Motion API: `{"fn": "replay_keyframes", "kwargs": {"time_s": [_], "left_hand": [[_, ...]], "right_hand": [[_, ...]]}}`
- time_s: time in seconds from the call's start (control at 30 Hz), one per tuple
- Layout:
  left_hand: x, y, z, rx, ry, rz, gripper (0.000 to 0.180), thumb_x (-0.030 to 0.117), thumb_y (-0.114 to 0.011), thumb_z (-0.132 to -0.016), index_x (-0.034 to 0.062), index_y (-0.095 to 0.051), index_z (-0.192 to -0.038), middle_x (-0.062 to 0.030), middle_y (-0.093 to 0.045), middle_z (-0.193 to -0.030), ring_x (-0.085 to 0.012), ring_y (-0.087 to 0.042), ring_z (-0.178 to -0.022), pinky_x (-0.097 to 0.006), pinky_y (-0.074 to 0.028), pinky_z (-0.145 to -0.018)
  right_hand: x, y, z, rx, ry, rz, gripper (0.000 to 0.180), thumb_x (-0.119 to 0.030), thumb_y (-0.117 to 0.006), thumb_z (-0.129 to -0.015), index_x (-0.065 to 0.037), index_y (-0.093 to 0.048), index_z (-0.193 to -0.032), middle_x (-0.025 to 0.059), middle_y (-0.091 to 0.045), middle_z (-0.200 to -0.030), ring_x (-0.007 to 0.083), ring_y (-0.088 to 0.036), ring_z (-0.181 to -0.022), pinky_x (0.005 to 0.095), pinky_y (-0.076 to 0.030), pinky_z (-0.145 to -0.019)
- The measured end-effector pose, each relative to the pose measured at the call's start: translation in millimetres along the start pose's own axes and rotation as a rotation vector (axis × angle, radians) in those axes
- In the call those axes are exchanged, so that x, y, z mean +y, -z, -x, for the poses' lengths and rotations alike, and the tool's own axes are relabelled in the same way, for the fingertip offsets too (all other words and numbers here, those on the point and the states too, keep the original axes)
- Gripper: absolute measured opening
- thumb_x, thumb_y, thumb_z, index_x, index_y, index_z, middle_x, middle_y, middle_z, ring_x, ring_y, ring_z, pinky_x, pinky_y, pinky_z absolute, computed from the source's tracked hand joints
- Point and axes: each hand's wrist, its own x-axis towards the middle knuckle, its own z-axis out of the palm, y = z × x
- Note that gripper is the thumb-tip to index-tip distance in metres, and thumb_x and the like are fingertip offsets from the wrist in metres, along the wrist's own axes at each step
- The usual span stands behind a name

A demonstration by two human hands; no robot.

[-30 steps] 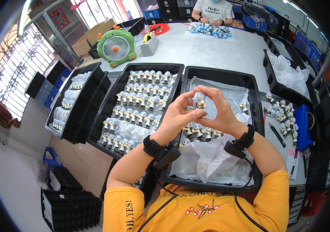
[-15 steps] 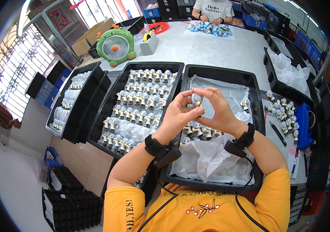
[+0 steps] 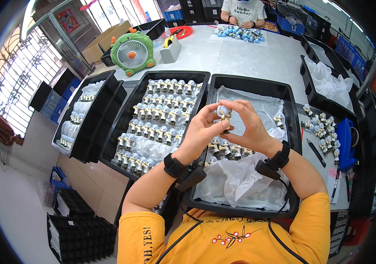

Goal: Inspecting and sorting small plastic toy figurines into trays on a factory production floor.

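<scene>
Between my two hands, above the right-hand black tray, I hold a small figurine with a pale blue head and a cream and dark body. My left hand pinches it between thumb and fingers. My right hand curves round the other side, its fingertips at the figurine's head and its thumb near the base. Below lies white plastic sheeting in the tray, with a row of like figurines partly under my hands. One more figurine stands by the tray's right side.
To the left, a black tray holds rows of figurines, beside a stack of trays. Loose figurines, a black pen and a blue tape dispenser lie right. A green fan and a co-worker are across the table.
The figurine has turned in my fingers and sits a little more upright, showing more of its front. My hands and arms have barely shifted.
</scene>
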Motion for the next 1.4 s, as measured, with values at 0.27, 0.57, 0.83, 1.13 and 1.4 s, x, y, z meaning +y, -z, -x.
{"fn": "replay_keyframes", "kwargs": {"time_s": [0.27, 0.57, 0.83, 1.13, 1.4], "left_hand": [[-1, 4, -2, -0.034, 0.021, 0.065, 0.045, 0.012, -0.053, -0.088, 0.0001, -0.039, -0.129, -0.0105, -0.057, -0.114, -0.0235, -0.061, -0.099, -0.033, -0.051, -0.083], [0, 6, -3, -0.082, 0.033, 0.149, 0.045, 0.014, -0.049, -0.088, 0.0002, -0.039, -0.130, -0.0121, -0.055, -0.118, -0.0261, -0.060, -0.101, -0.034, -0.051, -0.084], [4, 6, -3, -0.161, 0.057, 0.268, 0.047, 0.015, -0.045, -0.088, -0.0003, -0.035, -0.132, -0.0155, -0.053, -0.121, -0.0285, -0.060, -0.103, -0.036, -0.050, -0.086], [3, 7, -4, -0.165, 0.053, 0.263, 0.047, 0.014, -0.045, -0.088, 0.0000, -0.035, -0.132, -0.0146, -0.053, -0.121, -0.0283, -0.060, -0.102, -0.036, -0.050, -0.086], [-1, 12, -5, -0.095, 0.077, 0.286, 0.047, 0.010, -0.042, -0.089, 0.0002, -0.032, -0.134, -0.0161, -0.053, -0.120, -0.0312, -0.059, -0.103, -0.038, -0.048, -0.088]], "right_hand": [[1, 1, 0, 0.014, 0.007, 0.010, 0.072, -0.012, -0.079, -0.060, -0.007, -0.046, -0.125, 0.0091, -0.055, -0.110, 0.0276, -0.050, -0.102, 0.0361, -0.045, -0.086], [1, 1, 0, 0.018, -0.011, -0.006, 0.073, -0.012, -0.079, -0.060, -0.008, -0.046, -0.125, 0.0098, -0.055, -0.107, 0.0281, -0.050, -0.101, 0.0360, -0.045, -0.085], [3, 2, 1, 0.034, -0.014, -0.005, 0.074, -0.012, -0.079, -0.059, -0.009, -0.046, -0.125, 0.0099, -0.055, -0.108, 0.0279, -0.050, -0.101, 0.0358, -0.044, -0.085], [3, 2, 1, 0.036, -0.022, -0.023, 0.074, -0.011, -0.078, -0.058, -0.009, -0.046, -0.125, 0.0102, -0.055, -0.108, 0.0279, -0.051, -0.100, 0.0360, -0.045, -0.084], [4, 2, 1, 0.061, -0.015, -0.005, 0.073, -0.011, -0.077, -0.059, -0.008, -0.046, -0.124, 0.0092, -0.055, -0.110, 0.0280, -0.050, -0.102, 0.0364, -0.043, -0.087]]}}
